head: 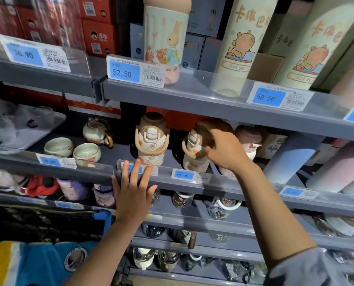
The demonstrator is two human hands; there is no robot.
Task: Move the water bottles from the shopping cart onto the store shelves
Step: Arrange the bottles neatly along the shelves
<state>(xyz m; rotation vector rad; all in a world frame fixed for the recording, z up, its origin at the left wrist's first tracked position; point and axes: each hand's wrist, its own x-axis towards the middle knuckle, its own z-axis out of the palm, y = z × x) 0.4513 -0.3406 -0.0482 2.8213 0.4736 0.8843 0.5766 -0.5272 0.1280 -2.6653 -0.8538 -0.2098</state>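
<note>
I am facing a wall of grey metal store shelves, five or so tiers deep, each lip faced with a clear plastic strip carrying blue price tags. The light is dim and the lower tiers sit in shadow.

On the top tier to the right stand two tall cream flasks with bear drawings and, left of them, one rabbit-print bottle; red boxes are stacked at the far left.

The middle tier holds three brown-and-cream water bottles. The first, a handled bottle, stands upright and free near the centre. My right hand is clamped over the brown cap of the second bottle, fingers curled around the top, the bottle tilted slightly left just behind the shelf lip. A third bottle stands just right of my hand, partly hidden. Further left are one teapot and two tea cups, then a grey tray of clear glassware.

My left hand is spread flat, fingers apart, holding nothing, fingertips overlapping the plastic lip in front of the handled bottle.

Lower tiers hold clear bottles, too shadowed to count.
</note>
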